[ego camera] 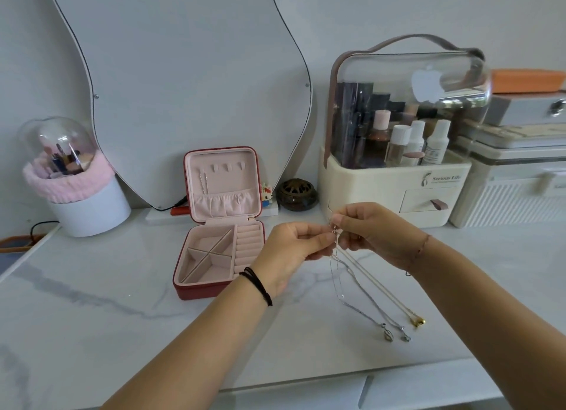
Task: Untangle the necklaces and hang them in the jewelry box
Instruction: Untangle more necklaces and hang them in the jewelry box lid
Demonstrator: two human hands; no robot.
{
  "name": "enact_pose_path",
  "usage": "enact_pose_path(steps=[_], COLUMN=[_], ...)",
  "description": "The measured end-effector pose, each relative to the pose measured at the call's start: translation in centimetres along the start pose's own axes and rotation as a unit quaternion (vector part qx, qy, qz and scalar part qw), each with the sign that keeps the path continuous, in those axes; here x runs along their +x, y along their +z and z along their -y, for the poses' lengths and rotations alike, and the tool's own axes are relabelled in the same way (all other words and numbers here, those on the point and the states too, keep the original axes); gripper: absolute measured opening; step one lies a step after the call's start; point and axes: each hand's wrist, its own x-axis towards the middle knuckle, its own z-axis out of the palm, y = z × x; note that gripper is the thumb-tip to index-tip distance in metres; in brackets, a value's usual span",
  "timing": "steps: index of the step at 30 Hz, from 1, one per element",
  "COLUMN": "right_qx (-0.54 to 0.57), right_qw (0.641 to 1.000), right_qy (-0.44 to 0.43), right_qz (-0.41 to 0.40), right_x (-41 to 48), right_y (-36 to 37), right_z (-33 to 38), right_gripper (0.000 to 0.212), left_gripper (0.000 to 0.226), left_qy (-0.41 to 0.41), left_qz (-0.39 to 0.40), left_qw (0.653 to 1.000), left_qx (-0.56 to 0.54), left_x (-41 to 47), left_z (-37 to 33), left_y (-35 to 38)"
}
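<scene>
While both hands pinch the tangled top of the necklaces (372, 297), left hand (294, 250) and right hand (373, 235) almost fingertip to fingertip above the desk (122, 318), the largest risk, as I judge it, is pulling the ends apart too hard, which would cinch the knot tighter or snap a fine link. Their chains trail to the near right with three pendants lying on the marble, so a quick lift could drag the strands across each other (the silver pair run very close). A lesser risk is a clasp slipping from the fingers. Around stand the wavy mirror (190, 73) at the far wall, the clear-lidded cosmetics case (398, 177) far right, the domed brush holder (76, 192) far left, the open jewelry box (199, 291) just left of the hands with one chain (203, 180) on its leftmost lid hook, and a small brown burner (297, 194). Nothing stands between the hands and the free hooks (226, 167)
</scene>
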Motion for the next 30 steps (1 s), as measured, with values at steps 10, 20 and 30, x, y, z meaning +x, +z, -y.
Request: enact_pose_path(steps=[10, 20, 30], right_qx=[0.074, -0.049, -0.089], right_qw=[0.995, 0.997, 0.987], right_qy=[0.019, -0.048, -0.117], right_qz=[0.066, 0.048, -0.070], right_x=[0.1, 4.0, 12.6], right_y=[0.5, 2.8, 9.0], right_z=[1.9, 7.8, 8.8], right_gripper=[0.016, 0.024, 0.014], left_gripper=[0.004, 0.015, 0.013], left_qy=[0.018, 0.017, 0.078], left_qz=[0.016, -0.012, -0.233], left_qw=[0.998, 1.000, 0.965], left_qx=[0.052, -0.012, 0.088], left_x=[-0.7, 0.1, 4.5], left_z=[-2.6, -8.1, -6.7], left_y=[-1.7, -7.9, -15.8])
